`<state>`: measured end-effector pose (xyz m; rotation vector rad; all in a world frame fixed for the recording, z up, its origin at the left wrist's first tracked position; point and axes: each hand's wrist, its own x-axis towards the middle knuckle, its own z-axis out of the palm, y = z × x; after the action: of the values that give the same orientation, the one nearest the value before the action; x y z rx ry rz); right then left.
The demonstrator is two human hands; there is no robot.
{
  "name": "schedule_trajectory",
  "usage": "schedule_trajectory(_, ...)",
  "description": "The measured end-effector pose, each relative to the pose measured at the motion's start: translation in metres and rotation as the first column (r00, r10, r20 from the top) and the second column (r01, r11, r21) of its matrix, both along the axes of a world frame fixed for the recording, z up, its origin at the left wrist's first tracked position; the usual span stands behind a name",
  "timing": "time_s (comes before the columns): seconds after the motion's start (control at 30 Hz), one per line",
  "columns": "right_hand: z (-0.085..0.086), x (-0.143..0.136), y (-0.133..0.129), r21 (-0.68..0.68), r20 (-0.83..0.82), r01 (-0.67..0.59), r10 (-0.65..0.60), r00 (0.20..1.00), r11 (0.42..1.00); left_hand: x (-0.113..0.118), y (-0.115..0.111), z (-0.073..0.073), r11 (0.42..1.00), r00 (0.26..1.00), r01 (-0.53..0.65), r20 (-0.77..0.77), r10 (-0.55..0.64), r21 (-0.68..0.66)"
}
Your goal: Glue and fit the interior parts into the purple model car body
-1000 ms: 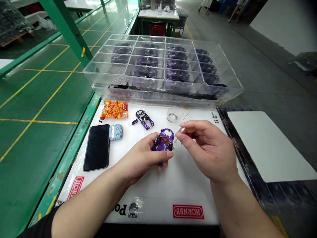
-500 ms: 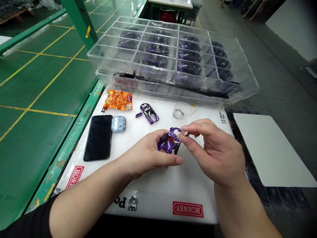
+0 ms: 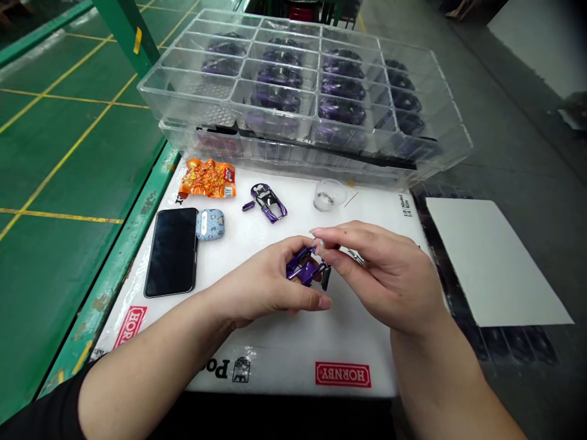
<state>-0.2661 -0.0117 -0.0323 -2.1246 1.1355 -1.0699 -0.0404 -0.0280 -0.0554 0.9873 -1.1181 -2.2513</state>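
Observation:
My left hand (image 3: 270, 275) is wrapped round a purple model car body (image 3: 305, 269), low over the white work surface. Over the body's far right edge, my right hand (image 3: 380, 269) pinches something small and whitish between thumb and forefinger; its kind I cannot make out. The pinching fingertips meet the car body and cover part of it. Beyond my hands lies another purple car body (image 3: 269, 203), with a small purple part (image 3: 248, 206) at its left. A clear round cup (image 3: 329, 195) with tiny dark pieces in it stands behind my right hand.
A clear compartment tray (image 3: 316, 122) of purple car bodies spans the back. To the left are a black phone (image 3: 170, 253), a blue patterned case (image 3: 211, 224) and an orange snack packet (image 3: 208, 179). A white board (image 3: 495, 263) lies on the right.
My right fingertips have moved left across the car body and now cover more of its far edge. My left hand keeps its hold. The whole view has shifted slightly.

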Motion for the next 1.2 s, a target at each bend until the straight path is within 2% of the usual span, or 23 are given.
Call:
schedule_trajectory(0.17, 0.0, -0.002, 0.001, 0.045, 0.026, 0.034, -0.035, 0.999, 0.998, 0.001, 0.003, -0.003, 0.999, 0.998, -0.048, 0.039, 0.049, -0.025)
schedule_trajectory(0.33, -0.002, -0.005, 0.003, 0.083, 0.035, 0.082, -0.085, 0.996, 0.993, 0.002, -0.001, -0.003, 0.984, 0.999, -0.034, 0.015, 0.037, -0.174)
schedule_trajectory(0.43, -0.002, -0.004, 0.001, 0.079, 0.007, 0.093, -0.094, 0.996, 0.993, 0.002, -0.001, -0.003, 0.948, 0.996, -0.002, 0.083, 0.029, -0.317)
schedule_trajectory(0.6, -0.002, -0.004, 0.001, 0.1, -0.007, 0.087, -0.086, 0.996, 0.991, 0.0, 0.004, -0.002, 0.863, 0.971, -0.023, 0.194, 0.139, -0.504)
schedule_trajectory(0.7, -0.005, -0.005, 0.004, 0.165, 0.06, 0.103, -0.115, 0.992, 0.981, 0.0, 0.005, -0.003, 0.875, 0.971, -0.019, 0.2, 0.132, -0.484)
schedule_trajectory(0.9, -0.01, -0.006, 0.008, 0.201, 0.151, 0.102, -0.134, 0.979, 0.974, 0.002, 0.005, -0.008, 0.938, 0.995, -0.051, 0.065, 0.078, -0.343)
schedule_trajectory(1.03, -0.008, -0.006, 0.007, 0.197, 0.121, 0.092, -0.117, 0.986, 0.976, 0.002, 0.005, -0.011, 0.945, 0.996, -0.044, 0.058, 0.066, -0.324)
schedule_trajectory(1.2, -0.006, -0.005, 0.007, 0.198, 0.109, 0.091, -0.114, 0.987, 0.976, 0.003, 0.004, -0.011, 0.926, 0.993, -0.005, 0.111, 0.051, -0.379)
